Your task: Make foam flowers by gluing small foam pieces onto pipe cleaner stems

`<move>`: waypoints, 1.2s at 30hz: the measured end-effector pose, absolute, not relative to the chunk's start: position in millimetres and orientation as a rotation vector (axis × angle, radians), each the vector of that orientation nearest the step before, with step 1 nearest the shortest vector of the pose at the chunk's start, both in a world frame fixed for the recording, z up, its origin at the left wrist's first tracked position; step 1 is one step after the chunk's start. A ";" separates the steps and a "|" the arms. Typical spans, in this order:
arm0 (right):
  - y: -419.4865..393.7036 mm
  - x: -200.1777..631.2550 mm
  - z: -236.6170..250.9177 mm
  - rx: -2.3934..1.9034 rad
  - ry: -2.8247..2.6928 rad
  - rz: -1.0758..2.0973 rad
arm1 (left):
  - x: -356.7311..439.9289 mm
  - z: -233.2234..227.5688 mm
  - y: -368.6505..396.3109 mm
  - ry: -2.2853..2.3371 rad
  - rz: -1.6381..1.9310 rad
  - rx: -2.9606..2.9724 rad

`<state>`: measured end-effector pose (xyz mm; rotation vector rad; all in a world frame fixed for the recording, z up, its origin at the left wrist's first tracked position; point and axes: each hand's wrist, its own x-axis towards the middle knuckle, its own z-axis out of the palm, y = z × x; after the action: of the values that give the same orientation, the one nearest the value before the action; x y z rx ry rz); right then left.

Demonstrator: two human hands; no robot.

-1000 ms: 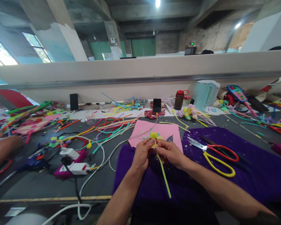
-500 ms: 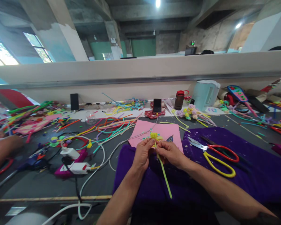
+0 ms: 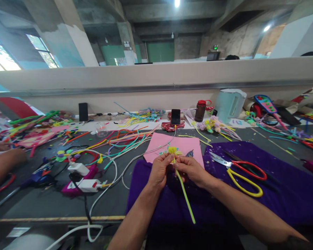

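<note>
Hands, left (image 3: 159,169) and right (image 3: 190,169), fingers pinching yellow pipe-cleaner flower (image 3: 172,151); purple cloth (image 3: 276,194) over cluttered grey table (image 3: 36,203), concrete hall.

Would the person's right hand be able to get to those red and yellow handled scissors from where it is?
Probably yes. The red and yellow handled scissors lie in the open on the purple cloth, just right of the right hand, nothing between. But that hand and the left hand are holding the green stemmed yellow pipe-cleaner flower.
</note>
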<state>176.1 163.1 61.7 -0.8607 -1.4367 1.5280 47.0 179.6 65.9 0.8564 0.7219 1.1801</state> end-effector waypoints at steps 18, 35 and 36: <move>165.3 181.2 60.9 -0.743 -1.300 1.717 | 43.1 63.7 183.0 0.686 1.089 0.876; 165.7 181.9 59.0 -0.726 -1.376 1.634 | 43.3 65.5 180.7 0.731 1.162 0.886; 165.7 181.8 58.5 -0.725 -1.383 1.629 | 43.3 65.8 180.7 0.726 1.158 0.884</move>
<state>181.8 165.7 58.5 -0.7252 -1.3830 1.6291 43.3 180.7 65.8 0.8839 0.7262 1.1583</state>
